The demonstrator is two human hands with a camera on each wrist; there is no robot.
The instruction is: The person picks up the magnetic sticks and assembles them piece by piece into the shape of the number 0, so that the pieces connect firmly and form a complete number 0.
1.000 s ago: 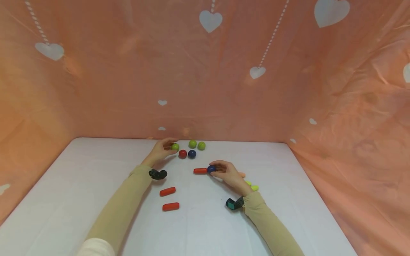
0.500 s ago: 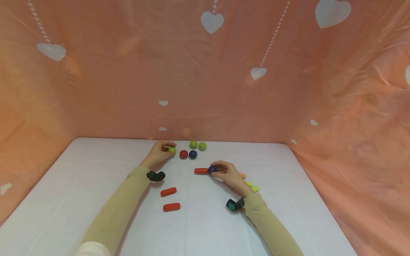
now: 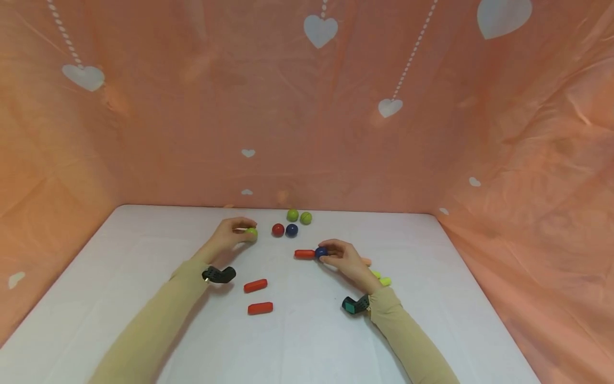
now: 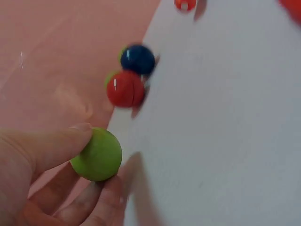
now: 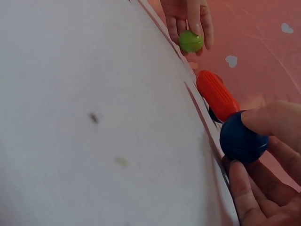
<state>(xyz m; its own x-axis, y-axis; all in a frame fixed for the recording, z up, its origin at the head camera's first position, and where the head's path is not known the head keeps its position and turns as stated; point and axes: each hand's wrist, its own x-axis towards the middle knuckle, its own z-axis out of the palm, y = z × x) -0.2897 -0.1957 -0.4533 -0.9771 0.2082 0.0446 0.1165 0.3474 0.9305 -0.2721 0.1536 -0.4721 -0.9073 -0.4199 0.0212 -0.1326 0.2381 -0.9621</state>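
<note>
My left hand (image 3: 229, 234) pinches a green ball (image 4: 97, 154) between thumb and fingers, left of the other balls near the back of the table. In the left wrist view the ball appears raised off the white surface. My right hand (image 3: 349, 260) holds a dark blue ball (image 5: 243, 139) with thumb and fingertips, right of the middle. A short red ridged rod (image 5: 217, 96) is joined to that ball and points left. A red ball (image 3: 277, 230) and another blue ball (image 3: 291, 230) rest side by side between the hands.
Two more green balls (image 3: 299, 216) stand near the table's back edge. Two red rods (image 3: 258, 297) lie nearer, left of centre. Yellow rods (image 3: 385, 280) and an orange piece (image 3: 366, 262) are partly hidden behind my right hand. A pink curtain (image 3: 268, 106) encloses the white table (image 3: 307, 341).
My left hand has drawn the green ball leftward and nearer to me, away from the other balls. My right hand keeps its hold on the blue ball and has barely moved.
</note>
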